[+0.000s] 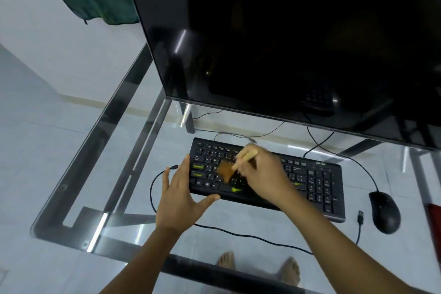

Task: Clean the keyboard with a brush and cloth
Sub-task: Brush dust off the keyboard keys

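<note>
Right hand (265, 174), brush (247, 157) on perhaps-Acer keyboard (312, 182)

Single head-worn wide-angle view, from above the near edge of the glass table (71, 229), facing forward and down, close over the keyboard (315, 181) at centre, monitor (298, 43) filling far right, floor (35, 150) at left

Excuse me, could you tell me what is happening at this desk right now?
A person is brushing a black keyboard that lies on a glass table. The right hand grips a wooden-handled brush, its brown bristles down on the letter keys in the left half of the board. The left hand, fingers straight, braces the keyboard's left end, with the thumb along the front edge. A dark monitor stands behind, and a black mouse lies to the right, untouched.
</note>
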`<state>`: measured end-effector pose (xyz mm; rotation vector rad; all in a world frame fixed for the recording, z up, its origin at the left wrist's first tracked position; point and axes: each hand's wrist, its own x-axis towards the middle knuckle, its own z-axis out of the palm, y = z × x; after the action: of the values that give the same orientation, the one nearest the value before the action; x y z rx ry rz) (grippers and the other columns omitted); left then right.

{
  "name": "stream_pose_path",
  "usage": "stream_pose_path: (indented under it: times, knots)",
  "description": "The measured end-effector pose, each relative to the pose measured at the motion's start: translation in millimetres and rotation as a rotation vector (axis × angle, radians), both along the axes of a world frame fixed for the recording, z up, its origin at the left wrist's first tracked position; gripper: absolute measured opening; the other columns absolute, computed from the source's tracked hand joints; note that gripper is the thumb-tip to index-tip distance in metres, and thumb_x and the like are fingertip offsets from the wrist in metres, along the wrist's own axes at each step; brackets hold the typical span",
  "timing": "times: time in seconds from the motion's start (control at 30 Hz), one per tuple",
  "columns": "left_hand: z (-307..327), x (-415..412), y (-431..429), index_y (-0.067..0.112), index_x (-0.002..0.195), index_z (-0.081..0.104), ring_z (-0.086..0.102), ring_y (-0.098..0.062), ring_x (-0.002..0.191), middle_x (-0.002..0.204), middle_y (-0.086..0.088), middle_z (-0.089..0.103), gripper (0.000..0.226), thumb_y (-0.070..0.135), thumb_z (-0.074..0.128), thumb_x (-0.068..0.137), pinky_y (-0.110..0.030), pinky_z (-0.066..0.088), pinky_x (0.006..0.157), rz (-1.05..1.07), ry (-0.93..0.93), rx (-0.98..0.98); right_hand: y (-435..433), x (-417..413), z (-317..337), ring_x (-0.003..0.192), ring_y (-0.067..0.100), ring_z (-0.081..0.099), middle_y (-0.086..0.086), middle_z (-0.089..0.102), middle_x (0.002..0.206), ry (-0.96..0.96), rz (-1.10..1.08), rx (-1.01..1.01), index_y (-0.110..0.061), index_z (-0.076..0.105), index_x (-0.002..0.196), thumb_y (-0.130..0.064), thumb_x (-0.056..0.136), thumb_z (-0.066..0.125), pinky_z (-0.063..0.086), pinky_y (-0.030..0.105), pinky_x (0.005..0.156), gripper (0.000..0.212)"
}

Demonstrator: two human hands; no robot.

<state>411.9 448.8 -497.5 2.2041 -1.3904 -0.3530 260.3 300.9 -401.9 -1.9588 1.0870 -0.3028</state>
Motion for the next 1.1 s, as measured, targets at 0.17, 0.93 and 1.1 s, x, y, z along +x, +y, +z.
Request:
stream_pose_path:
  times: [0.17, 0.93, 1.1]
  knots:
    - [0, -1, -1, 0.014, 0.152, 0.008, 0.035, -0.012, 0.139, 0.149, 0.0, 0.041, 0.114, 0.08, 0.054, 0.072, -0.046, 0.004, 0.121, 0.008, 0.01, 0.001, 5, -6, 3, 0.07, 0.015, 0.072, 0.005, 0.074, 0.081, -0.069, -0.056, 0.327, -0.015, 0.063, 0.09, -0.009, 0.095, 0.056, 0.062, 0.032, 0.072, 0.01]
    - [12, -4, -3, 0.014, 0.151, 0.015, 0.03, -0.013, 0.132, 0.138, -0.005, 0.052, 0.115, 0.074, 0.064, 0.066, -0.052, 0.01, 0.119, 0.046, 0.069, -0.008, -12, -41, 2, 0.077, 0.011, 0.069, 0.004, 0.072, 0.088, -0.122, -0.16, 0.135, -0.009, 0.059, 0.092, -0.01, 0.099, 0.053, 0.06, 0.033, 0.078, 0.01]
    - [28, -5, -11, 0.049, 0.132, 0.033, 0.035, -0.004, 0.115, 0.122, 0.036, 0.046, 0.078, 0.054, 0.076, 0.068, -0.056, 0.037, 0.105, 0.112, 0.236, -0.112, -11, -65, -3, 0.085, 0.021, 0.068, 0.005, 0.068, 0.097, -0.222, -0.374, -0.065, -0.019, 0.06, 0.089, -0.006, 0.096, 0.056, 0.057, 0.037, 0.083, 0.014]
